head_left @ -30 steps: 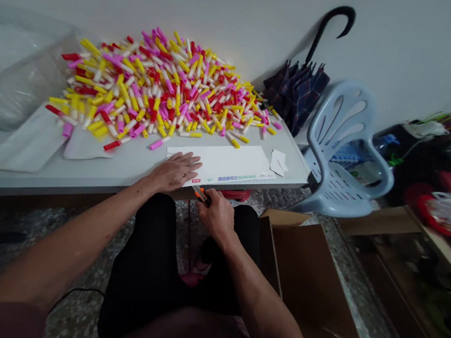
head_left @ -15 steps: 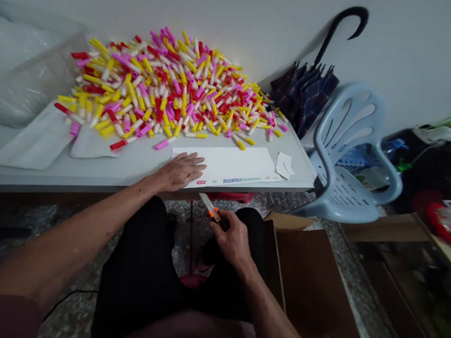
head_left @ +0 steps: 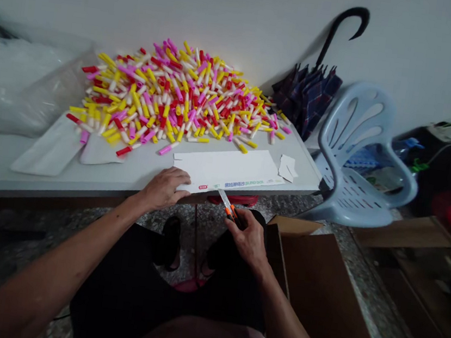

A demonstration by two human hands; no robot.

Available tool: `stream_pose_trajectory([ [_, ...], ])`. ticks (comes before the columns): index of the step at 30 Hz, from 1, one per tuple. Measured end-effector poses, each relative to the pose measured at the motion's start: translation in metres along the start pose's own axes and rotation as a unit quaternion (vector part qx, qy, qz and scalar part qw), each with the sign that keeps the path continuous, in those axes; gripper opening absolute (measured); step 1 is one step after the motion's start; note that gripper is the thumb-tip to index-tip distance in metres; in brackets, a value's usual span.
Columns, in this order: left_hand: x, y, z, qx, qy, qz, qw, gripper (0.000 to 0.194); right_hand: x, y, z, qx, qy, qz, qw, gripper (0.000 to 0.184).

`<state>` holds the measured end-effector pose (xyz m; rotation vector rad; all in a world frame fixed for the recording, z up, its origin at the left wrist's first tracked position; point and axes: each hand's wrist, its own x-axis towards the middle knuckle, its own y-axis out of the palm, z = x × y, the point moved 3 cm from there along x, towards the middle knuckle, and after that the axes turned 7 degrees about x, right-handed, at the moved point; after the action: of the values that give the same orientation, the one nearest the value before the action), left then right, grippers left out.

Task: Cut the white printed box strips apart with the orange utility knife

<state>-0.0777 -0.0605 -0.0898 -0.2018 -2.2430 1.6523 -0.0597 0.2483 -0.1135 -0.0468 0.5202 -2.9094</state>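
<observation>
My left hand [head_left: 164, 188] rests at the near edge of the grey table [head_left: 0, 160], fingers curled over the left end of a long white cardboard sheet [head_left: 229, 168] with printed text along its front edge. My right hand [head_left: 247, 238] is closed round an orange utility knife [head_left: 227, 207], held below the table edge with the blade pointing up at the sheet's front edge. Behind the sheet lies a large heap of yellow, pink, red and white capped markers [head_left: 176, 97].
Flat white sheets [head_left: 53, 149] and clear plastic bags [head_left: 13, 88] lie on the table's left. Small white scraps [head_left: 287, 168] sit by the sheet's right end. A pale blue plastic chair [head_left: 354, 152], a folded umbrella [head_left: 309, 91] and an open cardboard box [head_left: 317, 290] stand to the right.
My right hand with the knife has slid to the right along the sheet's front edge. My left hand has drawn back to the table edge and curled its fingers.
</observation>
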Motion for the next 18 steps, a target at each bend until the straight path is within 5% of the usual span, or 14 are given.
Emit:
stream_pose_trajectory([
  [6, 0.011, -0.006, -0.007, -0.012, -0.064, 0.035, 0.997, 0.02, -0.002, 0.002, 0.001, -0.036, -0.006, 0.023, 0.999, 0.031],
  [13, 0.015, -0.015, 0.008, -0.201, -0.138, 0.059, 0.968, 0.031, 0.004, 0.008, 0.005, -0.081, -0.006, 0.016, 0.997, 0.031],
  [18, 0.01, -0.015, 0.015, -0.242, -0.161, -0.023, 0.956, 0.034, 0.013, 0.013, 0.014, -0.1, -0.006, 0.014, 0.995, 0.031],
])
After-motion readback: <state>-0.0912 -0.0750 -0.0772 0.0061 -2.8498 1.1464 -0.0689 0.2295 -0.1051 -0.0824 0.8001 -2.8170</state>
